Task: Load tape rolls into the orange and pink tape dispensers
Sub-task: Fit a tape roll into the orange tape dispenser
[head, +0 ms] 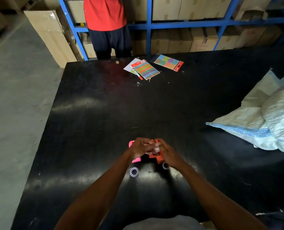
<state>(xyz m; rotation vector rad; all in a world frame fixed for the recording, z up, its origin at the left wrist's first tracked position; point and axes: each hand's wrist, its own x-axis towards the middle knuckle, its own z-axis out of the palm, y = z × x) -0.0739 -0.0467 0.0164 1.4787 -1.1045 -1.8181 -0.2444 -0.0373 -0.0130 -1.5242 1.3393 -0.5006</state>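
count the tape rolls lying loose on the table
2: one tape roll lies near the left forearm, another sits partly hidden under the right hand. More may be hidden.

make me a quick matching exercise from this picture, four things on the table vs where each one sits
Things:
1. tape roll
2. pink dispenser
3. red marker
4. white sack

Places:
a. far side of the table, on the colour-strip packets
b. right edge of the table
c. under the left hand
d. alone on the table, nearest the camera

Pairs: 1-d, 2-c, 3-a, 4-b
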